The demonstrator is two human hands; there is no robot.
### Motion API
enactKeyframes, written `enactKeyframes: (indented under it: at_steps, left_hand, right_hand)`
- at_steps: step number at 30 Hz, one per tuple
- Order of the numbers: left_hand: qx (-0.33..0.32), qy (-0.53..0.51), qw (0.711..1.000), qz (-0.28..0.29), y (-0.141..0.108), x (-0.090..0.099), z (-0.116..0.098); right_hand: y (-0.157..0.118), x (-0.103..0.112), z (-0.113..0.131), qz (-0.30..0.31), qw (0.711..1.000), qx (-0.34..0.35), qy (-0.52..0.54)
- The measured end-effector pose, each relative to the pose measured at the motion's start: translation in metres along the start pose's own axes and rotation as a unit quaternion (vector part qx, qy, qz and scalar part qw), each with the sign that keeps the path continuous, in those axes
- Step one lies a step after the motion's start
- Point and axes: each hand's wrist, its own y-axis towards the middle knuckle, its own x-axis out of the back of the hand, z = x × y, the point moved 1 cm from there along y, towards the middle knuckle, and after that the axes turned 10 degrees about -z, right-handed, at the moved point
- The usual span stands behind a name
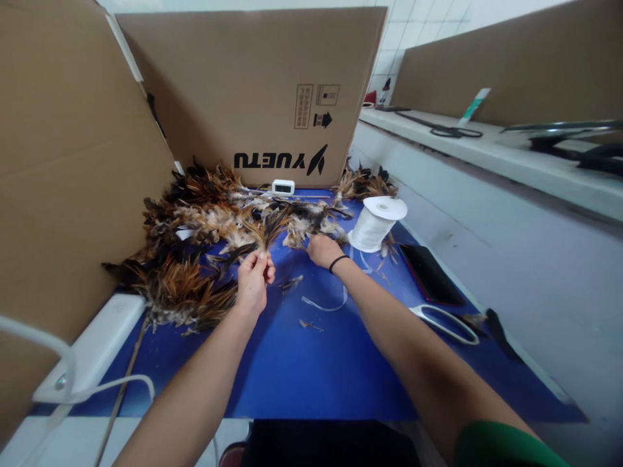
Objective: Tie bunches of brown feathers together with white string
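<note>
My left hand (255,279) pinches a small fanned bunch of brown and black feathers (267,235) by the quill ends, tips pointing up and away. My right hand (325,251), with a black band at the wrist, reaches to the near edge of a pale feather pile (298,228). Its fingers are curled closed, and whatever lies between them is hidden. Just right of that hand stands a white spool of ribbon (372,227), slightly tilted in view. A thin translucent strip (327,307) curls on the blue table (311,376) below the right wrist.
Feather heaps (187,288) cover the table's left and back. A cardboard box (253,84) walls the far side, a small digital display (283,187) before it. At right lie a phone (432,274) and white-handled scissors (448,324). A power strip (92,350) sits left.
</note>
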Motion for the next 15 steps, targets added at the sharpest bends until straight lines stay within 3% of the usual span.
enactKeyframes:
  at_steps: [6,8,12,15]
  left_hand:
    - [0.008,-0.004,1.0,0.008,0.0,0.001,0.001]
    - [0.007,-0.003,1.0,0.02,-0.001,0.001,0.001]
    - [0.005,0.018,0.998,0.06,-0.002,-0.001,0.0]
    - [0.009,0.036,0.994,0.107,-0.005,-0.003,0.001]
  right_hand:
    - [-0.008,0.019,-0.009,0.021,0.994,0.009,0.105]
    - [-0.015,0.028,-0.009,0.027,0.982,0.006,0.187]
    - [-0.033,0.046,-0.001,0.067,0.908,0.005,0.413]
    - [-0.042,0.056,0.008,0.117,0.877,0.019,0.465]
